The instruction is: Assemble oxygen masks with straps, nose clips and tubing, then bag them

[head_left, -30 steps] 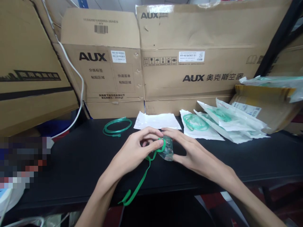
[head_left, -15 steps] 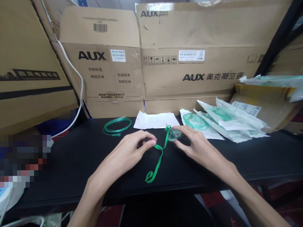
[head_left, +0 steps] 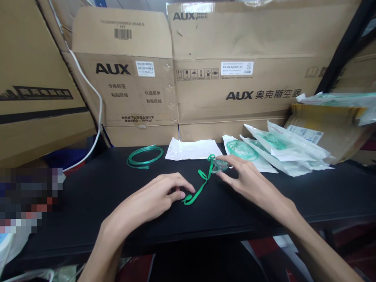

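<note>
A small clear, green-tinted oxygen mask (head_left: 217, 166) lies on the black tabletop, with the fingers and thumb of my right hand (head_left: 242, 172) closed around its right side. From the mask a green elastic strap (head_left: 200, 191) trails toward me and to the left, with a loop midway and a curled end. Beside that curled end is my left hand (head_left: 166, 190), its index finger and thumb apart and nothing visibly gripped between them. The fingertips are very close to the strap; whether they touch it, I cannot tell.
Coiled green tubing (head_left: 145, 156) lies at the back left, near a flat white packet (head_left: 192, 150). Several clear packets (head_left: 289, 150) with green tubing lean at right against a brown carton (head_left: 331, 133). Large cardboard panels (head_left: 235, 94) stand behind; a white cable (head_left: 101, 105) hangs at left.
My left hand has let go of the strap's middle and moved down and left toward its curled end. The strap's end has shifted up; the mask moved slightly right in my right hand.
</note>
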{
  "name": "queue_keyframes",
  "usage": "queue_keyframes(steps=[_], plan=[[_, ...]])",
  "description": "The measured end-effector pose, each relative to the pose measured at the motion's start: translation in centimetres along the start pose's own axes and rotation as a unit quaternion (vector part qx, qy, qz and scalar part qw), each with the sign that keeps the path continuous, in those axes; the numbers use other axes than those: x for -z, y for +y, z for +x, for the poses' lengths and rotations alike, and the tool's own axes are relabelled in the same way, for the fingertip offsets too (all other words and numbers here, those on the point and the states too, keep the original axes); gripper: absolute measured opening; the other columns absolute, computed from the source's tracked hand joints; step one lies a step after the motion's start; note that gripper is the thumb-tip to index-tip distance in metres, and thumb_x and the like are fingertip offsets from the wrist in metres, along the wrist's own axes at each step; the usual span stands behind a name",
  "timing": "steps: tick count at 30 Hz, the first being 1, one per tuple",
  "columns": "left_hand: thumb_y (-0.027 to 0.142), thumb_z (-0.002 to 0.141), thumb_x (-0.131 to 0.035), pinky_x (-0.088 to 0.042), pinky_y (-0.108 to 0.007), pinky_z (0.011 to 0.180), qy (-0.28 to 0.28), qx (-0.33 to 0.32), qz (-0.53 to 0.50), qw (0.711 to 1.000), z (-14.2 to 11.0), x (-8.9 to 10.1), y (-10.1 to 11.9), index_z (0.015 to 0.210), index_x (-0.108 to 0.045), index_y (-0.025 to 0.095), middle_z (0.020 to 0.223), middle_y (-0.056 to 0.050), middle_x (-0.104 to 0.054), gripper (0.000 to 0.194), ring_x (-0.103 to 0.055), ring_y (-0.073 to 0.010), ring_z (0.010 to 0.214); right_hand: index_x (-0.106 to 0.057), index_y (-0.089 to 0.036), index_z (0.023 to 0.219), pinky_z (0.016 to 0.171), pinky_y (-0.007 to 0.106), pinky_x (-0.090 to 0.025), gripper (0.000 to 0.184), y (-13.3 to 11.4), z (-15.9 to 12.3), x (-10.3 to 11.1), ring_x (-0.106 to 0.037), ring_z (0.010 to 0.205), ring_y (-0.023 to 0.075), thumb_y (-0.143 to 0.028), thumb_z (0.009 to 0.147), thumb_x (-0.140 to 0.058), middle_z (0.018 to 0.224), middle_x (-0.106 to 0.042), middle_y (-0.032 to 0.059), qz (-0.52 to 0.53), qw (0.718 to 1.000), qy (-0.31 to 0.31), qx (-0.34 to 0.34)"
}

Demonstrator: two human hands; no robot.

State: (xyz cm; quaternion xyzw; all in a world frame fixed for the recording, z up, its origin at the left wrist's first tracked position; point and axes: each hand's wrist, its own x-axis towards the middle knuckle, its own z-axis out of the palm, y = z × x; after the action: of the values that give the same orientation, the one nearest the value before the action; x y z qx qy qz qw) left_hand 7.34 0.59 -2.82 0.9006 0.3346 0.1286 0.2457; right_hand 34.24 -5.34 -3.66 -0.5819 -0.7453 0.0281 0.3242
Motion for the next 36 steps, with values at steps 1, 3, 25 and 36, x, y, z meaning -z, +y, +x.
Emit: queue_keyframes(steps=[1, 3, 25, 36], plan=[[0.026, 0.097, -0.054, -0.043, -0.028, 0.090, -0.007, 0.001, -0.005, 1.000, 0.1, -0.1, 0.1, 0.110, -0.071, 0.035, 0.114, 0.003, -0.068, 0.023, -0.061, -0.0180, 0.106, -0.055, -0.031, 0.132, 0.103, 0.044, -0.046, 0.036, 0.0, 0.0, 0.0, -0.060, 0.121, 0.0264, -0.034, 0.096, -0.057, 0.134, -0.063, 0.0025, 0.000, 1.000, 0.000, 0.000], [0.028, 0.094, -0.059, -0.044, -0.027, 0.086, -0.013, 0.004, -0.011, 1.000, 0.4, -0.2, 0.4, 0.105, -0.073, 0.033, 0.110, 0.003, -0.069, 0.019, -0.063, -0.0171, 0.100, -0.055, -0.030, 0.132, 0.102, 0.044, -0.046, 0.036, 0.0, 0.0, -0.1, -0.060, 0.121, 0.0269, -0.034, 0.096, -0.058, 0.134, -0.064, 0.0038, 0.001, 1.000, 0.001, 0.002], [0.048, 0.092, -0.063, -0.041, -0.026, 0.066, 0.164, 0.017, -0.073, 0.984, 1.0, -0.1, 3.2, 0.096, -0.077, 0.033, 0.086, 0.007, -0.074, 0.021, -0.058, -0.0150, 0.072, -0.057, -0.021, 0.109, 0.055, 0.028, -0.039, 0.033, -1.5, 0.5, 0.0, -0.063, 0.054, 0.0143, -0.047, 0.090, -0.065, 0.066, -0.068, -0.0037, 0.394, 0.908, -0.104, -0.102], [0.049, 0.092, -0.062, -0.039, -0.027, 0.064, 0.169, -0.001, -0.086, 0.982, 1.3, -0.1, 3.1, 0.099, -0.078, 0.031, 0.084, 0.002, -0.071, 0.025, -0.053, -0.0156, 0.070, -0.058, -0.023, 0.102, 0.058, 0.029, -0.040, 0.031, -2.3, 0.3, 0.9, -0.063, 0.056, 0.0166, -0.049, 0.089, -0.065, 0.062, -0.065, -0.0046, 0.381, 0.911, -0.118, -0.104]])
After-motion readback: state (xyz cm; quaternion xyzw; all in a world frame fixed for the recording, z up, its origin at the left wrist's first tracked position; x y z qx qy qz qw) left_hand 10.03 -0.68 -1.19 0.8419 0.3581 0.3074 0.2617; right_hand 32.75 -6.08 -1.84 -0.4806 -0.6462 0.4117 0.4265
